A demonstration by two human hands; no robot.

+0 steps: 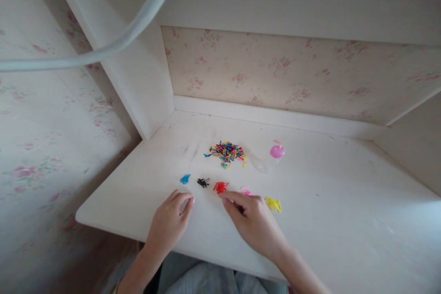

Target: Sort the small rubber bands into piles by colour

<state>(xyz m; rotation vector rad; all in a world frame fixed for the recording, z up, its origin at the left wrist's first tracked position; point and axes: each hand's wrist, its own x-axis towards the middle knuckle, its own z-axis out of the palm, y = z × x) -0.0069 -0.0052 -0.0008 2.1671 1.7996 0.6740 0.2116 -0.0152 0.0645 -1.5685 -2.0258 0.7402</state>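
Note:
My right hand [254,221] reaches to the near edge of a small pile of red rubber bands [220,187]. Its thumb and index finger are close together, and whatever they pinch is hidden. My left hand [168,220] hovers low over the desk with thumb and index tips pressed together; I cannot make out anything between them. Ahead of it lie a blue pile of bands [185,178] and a black one [203,183]. Partly behind my right hand is a pink pile [246,191], and just right of it a yellow pile [273,204].
A larger heap of mixed-colour bands [227,152] lies farther back. Beside it are a clear plastic piece [258,163] and a pink apple-shaped item [277,150]. The white desk [330,229] has side and back panels. A pale curved tube [127,41] crosses the upper left.

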